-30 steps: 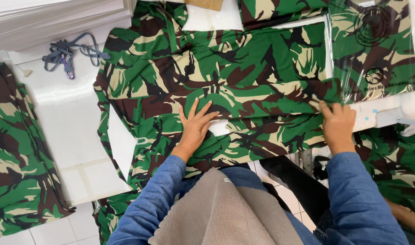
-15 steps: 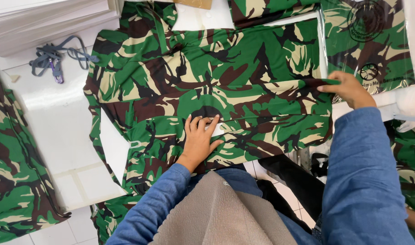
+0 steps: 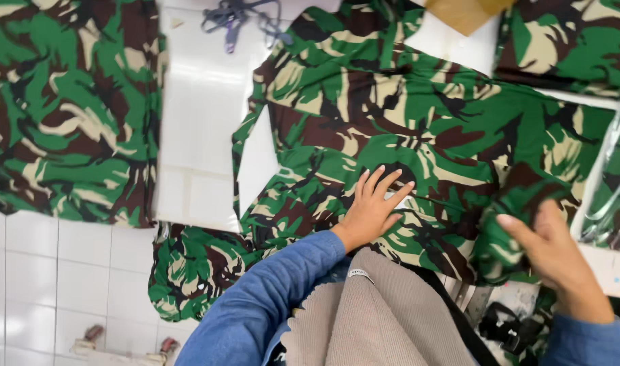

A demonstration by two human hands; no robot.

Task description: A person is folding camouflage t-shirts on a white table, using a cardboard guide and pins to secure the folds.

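White tiles cover the floor at the lower left, and above them a white worktable runs up the middle of the view. Spread across most of that table is a large camouflage garment in green, brown and tan, lying flat with its lower edge hanging over the table's near side. A second heap of camouflage cloth fills the upper left, apart from the first and separated from it by a bare strip of table. More of the same patterned fabric lies at the upper right, and beside it a clear plastic bag runs down the right edge with camouflage showing through it. A tan cardboard corner pokes in at the top edge. A tangle of blue-grey cord rests on the white surface near the top.

The left hand, in a blue sleeve, lies palm down on the garment's lower middle with its fingers spread flat, gripping nothing. The right hand is at the garment's right side, fingers curled around a bunched fold of the cloth and lifting it slightly. A small white label sits on the grey-brown clothing worn by the person.
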